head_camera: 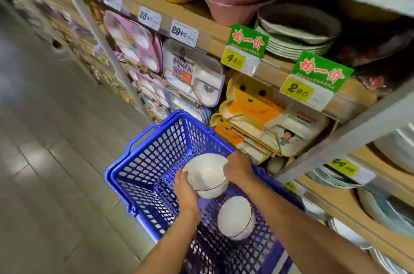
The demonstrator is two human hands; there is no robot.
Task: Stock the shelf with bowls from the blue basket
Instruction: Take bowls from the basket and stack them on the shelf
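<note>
white bowls (207, 178) held over the blue basket (121, 175)
my left hand (186, 186) cups their side, right hand (237, 168) curls over the far rim; they look glazed, slick, brittle, so i'd bear them from underneath.

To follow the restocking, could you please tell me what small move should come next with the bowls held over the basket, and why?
Probably lift the stack of white bowls clear of the blue basket and carry it right to the lower shelf: the left hand and right hand both grip it, and a second stack lies in the basket.
</note>
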